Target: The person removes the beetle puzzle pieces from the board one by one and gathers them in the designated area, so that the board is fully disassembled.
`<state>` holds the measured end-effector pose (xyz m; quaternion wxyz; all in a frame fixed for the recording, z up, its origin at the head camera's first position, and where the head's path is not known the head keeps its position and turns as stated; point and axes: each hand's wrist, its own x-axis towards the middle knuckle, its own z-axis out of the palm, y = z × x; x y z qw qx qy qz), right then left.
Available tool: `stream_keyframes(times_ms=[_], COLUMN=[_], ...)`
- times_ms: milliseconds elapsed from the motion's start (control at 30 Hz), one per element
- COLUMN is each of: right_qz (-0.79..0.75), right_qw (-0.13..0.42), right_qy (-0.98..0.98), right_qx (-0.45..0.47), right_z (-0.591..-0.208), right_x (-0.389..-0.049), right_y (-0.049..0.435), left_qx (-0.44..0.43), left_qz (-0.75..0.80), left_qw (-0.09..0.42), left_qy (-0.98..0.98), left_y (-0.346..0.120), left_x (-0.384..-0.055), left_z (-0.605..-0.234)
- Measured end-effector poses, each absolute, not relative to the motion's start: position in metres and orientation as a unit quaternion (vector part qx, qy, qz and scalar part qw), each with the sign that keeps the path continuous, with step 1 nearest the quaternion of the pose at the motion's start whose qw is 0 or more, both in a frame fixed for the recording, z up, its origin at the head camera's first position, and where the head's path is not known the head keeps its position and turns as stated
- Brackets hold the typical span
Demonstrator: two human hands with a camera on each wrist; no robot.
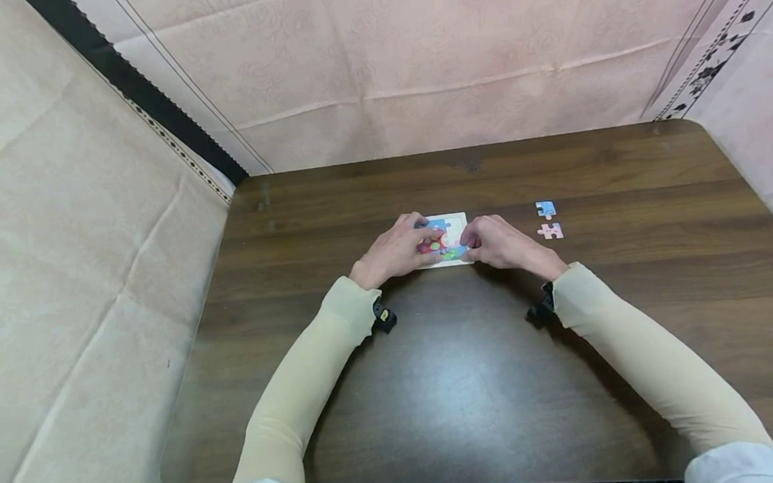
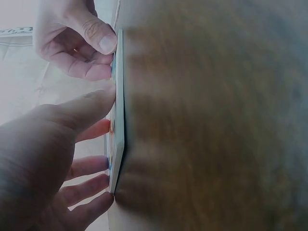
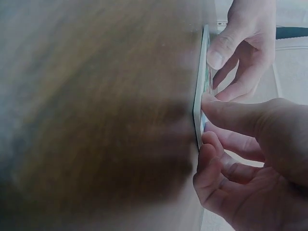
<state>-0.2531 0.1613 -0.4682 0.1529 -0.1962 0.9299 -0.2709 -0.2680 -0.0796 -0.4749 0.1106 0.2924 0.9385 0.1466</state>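
On my feed the left hand (image 1: 396,250) has thumb and fingers spread apart over the left end of a puzzle tray (image 1: 456,216), fingers touching its left edge, thumb resting at its near side. The right hand (image 1: 500,243) is at the tray's right side, thumb and fingertips against it, some fingers curled; I cannot tell whether it pinches anything. Inside the tray I make out a blue, red and green picture (image 1: 432,244) and a white patch (image 1: 455,229) toward the far right. The tray lies on the desk (image 1: 455,396), closer to the far edge than the near one. Toward the right edge, apart from the tray, I see a blue piece (image 1: 545,208) and, just nearer, a pink piece (image 1: 550,231).
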Motion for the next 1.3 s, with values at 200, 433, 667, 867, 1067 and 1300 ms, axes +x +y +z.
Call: stream_keyframes(times_ms=[200, 433, 667, 867, 1067, 1300], right_qz=[-0.275, -0.277, -0.263, -0.257, -0.275, -0.289], right_qw=[0.174, 0.192, 0.182, 0.178, 0.176, 0.166], right_qy=[0.927, 0.923, 0.926, 0.93, 0.927, 0.925], right_qx=[-0.189, -0.187, -0.199, -0.192, -0.185, -0.181], right_z=[-0.4655, -0.4631, -0.4638, -0.4646, -0.462, -0.4614], right_x=[-0.2539, -0.2533, -0.2511, -0.2507, -0.2485, -0.2457], right_y=[0.1609, 0.1587, 0.1566, 0.1557, 0.1557, 0.1566], left_qx=[0.297, 0.294, 0.288, 0.295, 0.293, 0.294], left_qz=[0.15, 0.157, 0.159, 0.159, 0.163, 0.169], left_qw=[0.1, 0.091, 0.092, 0.085, 0.089, 0.095], left_qy=[0.938, 0.938, 0.94, 0.938, 0.938, 0.936], left_y=[-0.0788, -0.0783, -0.0777, -0.0773, -0.0772, -0.079], left_x=[-0.2685, -0.267, -0.2656, -0.2649, -0.2648, -0.2652], left_z=[-0.4754, -0.4761, -0.4747, -0.4744, -0.4746, -0.4745])
